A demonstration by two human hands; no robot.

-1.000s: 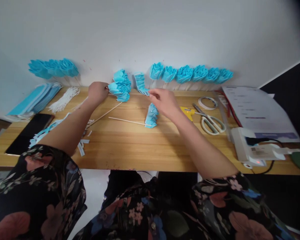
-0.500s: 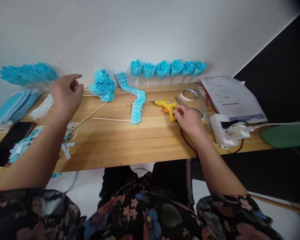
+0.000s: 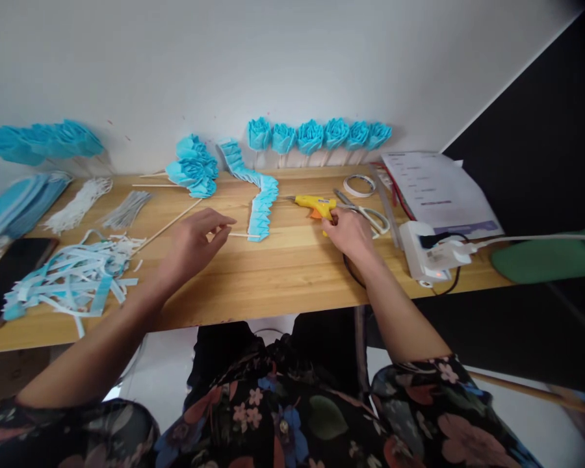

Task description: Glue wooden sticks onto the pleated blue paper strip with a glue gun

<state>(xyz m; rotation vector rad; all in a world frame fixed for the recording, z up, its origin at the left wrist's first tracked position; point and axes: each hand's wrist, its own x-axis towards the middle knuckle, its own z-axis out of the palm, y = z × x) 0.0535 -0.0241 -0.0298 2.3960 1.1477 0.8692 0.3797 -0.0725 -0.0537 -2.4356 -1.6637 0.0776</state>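
My left hand [image 3: 194,242] rests on the wooden table [image 3: 283,273], thumb and forefinger pinched on the near end of a thin wooden stick [image 3: 238,234]. The stick's far end meets a pleated blue paper strip [image 3: 260,208] that snakes back toward the wall. My right hand [image 3: 350,234] is curled round the handle of a yellow glue gun [image 3: 314,204], whose nozzle points left toward the strip. A cluster of blue paper flowers [image 3: 194,169] lies behind my left hand, with another stick [image 3: 168,225] slanting beside it.
Finished blue flowers [image 3: 316,134] line the wall. Scissors [image 3: 365,211], a tape roll [image 3: 361,185] and papers [image 3: 433,192] lie to the right, next to a white power strip [image 3: 426,257]. Paper scraps [image 3: 71,276], a phone [image 3: 2,276] and stacked masks [image 3: 10,205] fill the left.
My left hand came forward from the back left and closed on the stick's end. My right hand moved up against the glue gun's handle and curled round it. The view shifted slightly.
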